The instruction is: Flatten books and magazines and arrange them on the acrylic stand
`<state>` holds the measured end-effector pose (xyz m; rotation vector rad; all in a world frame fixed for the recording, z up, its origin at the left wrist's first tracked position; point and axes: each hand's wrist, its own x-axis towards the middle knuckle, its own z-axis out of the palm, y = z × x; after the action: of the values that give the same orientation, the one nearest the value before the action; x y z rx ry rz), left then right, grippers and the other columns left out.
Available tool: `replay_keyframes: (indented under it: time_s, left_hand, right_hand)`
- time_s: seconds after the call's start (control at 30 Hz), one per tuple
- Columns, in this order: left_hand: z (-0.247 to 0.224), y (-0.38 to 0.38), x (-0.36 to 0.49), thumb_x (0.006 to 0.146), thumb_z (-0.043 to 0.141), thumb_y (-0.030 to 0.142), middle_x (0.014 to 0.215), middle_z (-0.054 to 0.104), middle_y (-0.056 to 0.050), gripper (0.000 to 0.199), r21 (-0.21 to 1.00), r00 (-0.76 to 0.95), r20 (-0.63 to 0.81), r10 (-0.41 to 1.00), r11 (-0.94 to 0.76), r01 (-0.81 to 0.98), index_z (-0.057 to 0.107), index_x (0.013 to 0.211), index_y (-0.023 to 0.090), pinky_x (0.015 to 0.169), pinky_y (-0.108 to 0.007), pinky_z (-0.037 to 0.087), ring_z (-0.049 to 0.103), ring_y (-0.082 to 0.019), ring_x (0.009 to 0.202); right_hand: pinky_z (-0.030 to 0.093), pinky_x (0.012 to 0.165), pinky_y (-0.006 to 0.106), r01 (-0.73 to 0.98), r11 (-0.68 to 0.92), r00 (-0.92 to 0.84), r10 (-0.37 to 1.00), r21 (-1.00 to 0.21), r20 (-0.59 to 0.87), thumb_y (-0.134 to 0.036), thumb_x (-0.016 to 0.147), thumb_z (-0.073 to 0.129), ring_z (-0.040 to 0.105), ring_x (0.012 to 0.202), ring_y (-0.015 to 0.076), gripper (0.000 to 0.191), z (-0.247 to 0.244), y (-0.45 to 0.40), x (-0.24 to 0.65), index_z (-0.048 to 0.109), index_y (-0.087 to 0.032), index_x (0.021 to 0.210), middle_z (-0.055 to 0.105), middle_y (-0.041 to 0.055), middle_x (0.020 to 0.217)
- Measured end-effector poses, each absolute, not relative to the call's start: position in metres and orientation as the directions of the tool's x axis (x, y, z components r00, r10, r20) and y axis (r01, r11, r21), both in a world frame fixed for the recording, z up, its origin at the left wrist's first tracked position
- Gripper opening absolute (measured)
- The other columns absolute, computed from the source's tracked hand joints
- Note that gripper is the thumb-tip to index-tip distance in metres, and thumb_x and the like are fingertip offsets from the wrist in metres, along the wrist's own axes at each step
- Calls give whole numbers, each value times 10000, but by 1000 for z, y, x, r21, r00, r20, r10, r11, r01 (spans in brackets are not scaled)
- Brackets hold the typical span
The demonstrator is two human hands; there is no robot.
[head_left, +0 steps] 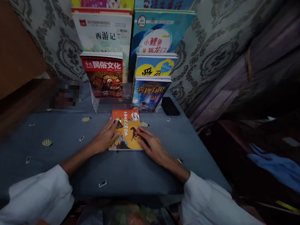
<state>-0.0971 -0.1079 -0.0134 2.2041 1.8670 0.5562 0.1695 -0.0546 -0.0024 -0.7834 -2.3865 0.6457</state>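
A small orange and yellow paperback book [127, 133] with white Chinese lettering and a dark horse on its cover lies face up on the cloth-covered table. At its left edge is my left hand [106, 136], with fingers extended along the side and the thumb over the cover. My right hand [154, 146] is at the opposite edge, its fingertips and thumb on the cover. Between them the two hands hold the book by its sides. Just behind it, a blue book [150, 92] and a red book [105, 76] lean on a clear stand [95, 103].
Taller books, including a white one [104, 28] and a teal one [163, 31], rise behind in tiers. A black phone [170, 106] lies right of the stand. Patterned curtains [216, 52] hang behind the blue-grey tablecloth [61, 130]. Blue fabric [277, 166] lies at far right.
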Motion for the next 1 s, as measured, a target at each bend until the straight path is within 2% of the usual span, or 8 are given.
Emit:
replay_keyframes:
  time_s: [0.23, 0.4, 0.5, 0.63, 0.73, 0.8, 0.9, 1.0]
  left_hand:
    - [-18, -81, -102, 1024, 313, 522, 1582, 384, -190, 637, 509, 20, 198, 980, -120, 852, 323, 1537, 144, 1188, -531, 322, 277, -306, 1511]
    - [-20, -74, -102, 1025, 303, 496, 1547, 441, -185, 610, 549, -47, 241, 969, -96, 831, 364, 1522, 148, 1173, -547, 342, 353, -307, 1481]
    - [-24, -74, -102, 1017, 340, 497, 1539, 458, -170, 598, 577, -52, 273, 961, -120, 808, 387, 1510, 162, 1177, -530, 340, 366, -297, 1476]
    - [-27, -75, -98, 996, 367, 487, 1552, 408, -238, 623, 521, -85, 254, 963, -62, 851, 404, 1480, 96, 1163, -575, 329, 336, -348, 1483]
    - [-27, -76, -94, 989, 390, 479, 1498, 474, -244, 596, 454, -123, 286, 950, -21, 891, 414, 1462, 117, 1117, -622, 349, 371, -381, 1456]
    - [-24, -76, -94, 989, 407, 461, 1452, 530, -225, 563, 462, -121, 308, 944, -37, 886, 424, 1453, 143, 1100, -612, 365, 423, -371, 1421]
    - [-16, -74, -95, 962, 479, 450, 1379, 602, -179, 537, 640, -162, 299, 940, -72, 765, 476, 1418, 165, 1096, -570, 391, 520, -342, 1331]
    - [-4, -70, -95, 880, 642, 403, 1271, 678, -121, 505, 942, -372, 148, 916, -15, 337, 558, 1334, 199, 1032, -434, 481, 622, -284, 1200]
  right_hand:
    - [478, 1080, 544, 418, 671, -615, 705, -613, 352, -323, 981, 512, 566, 1326, 309, 385, -12, -27, 153, 666, -163, 1296, 611, 189, 1400]
    - [486, 1081, 520, 399, 688, -576, 702, -606, 419, -296, 979, 510, 565, 1329, 286, 375, -22, -28, 149, 650, -200, 1314, 562, 160, 1463]
    - [471, 1096, 529, 404, 693, -567, 702, -597, 431, -301, 987, 485, 546, 1348, 289, 389, -25, -31, 150, 636, -176, 1323, 539, 180, 1480]
    - [454, 1107, 533, 439, 688, -577, 709, -578, 405, -286, 984, 468, 526, 1367, 288, 403, -22, -30, 148, 615, -160, 1337, 526, 195, 1487]
    - [445, 1094, 571, 506, 672, -564, 732, -541, 382, -275, 972, 465, 515, 1369, 324, 427, -20, -26, 143, 597, -127, 1351, 535, 225, 1467]
    - [434, 1087, 598, 540, 668, -550, 741, -513, 386, -267, 964, 473, 521, 1357, 340, 426, -21, -24, 139, 598, -143, 1351, 565, 218, 1438]
    - [425, 1085, 604, 547, 669, -540, 741, -503, 398, -266, 955, 493, 542, 1330, 338, 414, -25, -23, 135, 611, -203, 1346, 575, 174, 1437]
    - [424, 1092, 584, 516, 658, -539, 747, -548, 389, -279, 946, 515, 515, 1361, 336, 419, -29, -23, 137, 616, -216, 1348, 572, 159, 1442]
